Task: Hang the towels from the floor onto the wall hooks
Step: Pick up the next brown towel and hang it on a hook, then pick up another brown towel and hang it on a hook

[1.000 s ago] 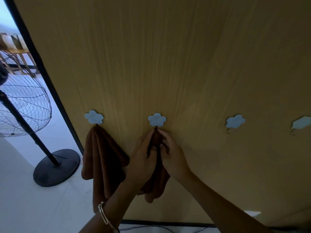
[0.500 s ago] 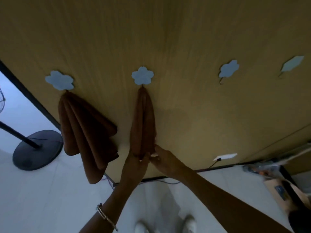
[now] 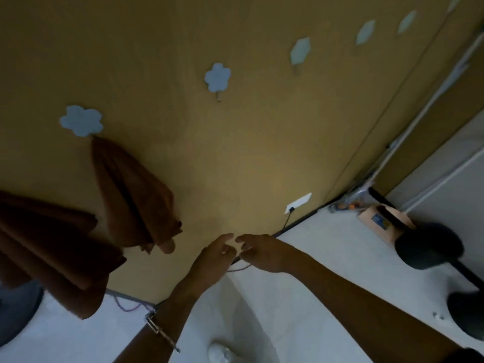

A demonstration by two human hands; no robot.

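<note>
Two brown towels hang on the wooden wall. One towel (image 3: pixel 131 200) drapes from a pale blue flower hook (image 3: pixel 81 121). The other towel (image 3: pixel 47 247) is cut off by the left edge, and its hook is out of view. Further right, a second flower hook (image 3: pixel 217 77) is bare. My left hand (image 3: pixel 214 255) and my right hand (image 3: pixel 259 251) hover side by side just right of the hanging towel, low near the wall's base. Their fingers are loose and hold nothing. No towel on the floor is in view.
Three bare hexagon hooks (image 3: pixel 300 50) run up to the right. A white socket plate (image 3: pixel 298 203) with a cable sits low on the wall. A cardboard box (image 3: pixel 385 224) and dark round objects (image 3: pixel 429 244) stand on the white floor at right. A white shoe (image 3: pixel 220 353) shows below.
Both hands have let go of the second towel, which now hangs free on its hook. The hands have dropped low and to the right, and the view has swung right.
</note>
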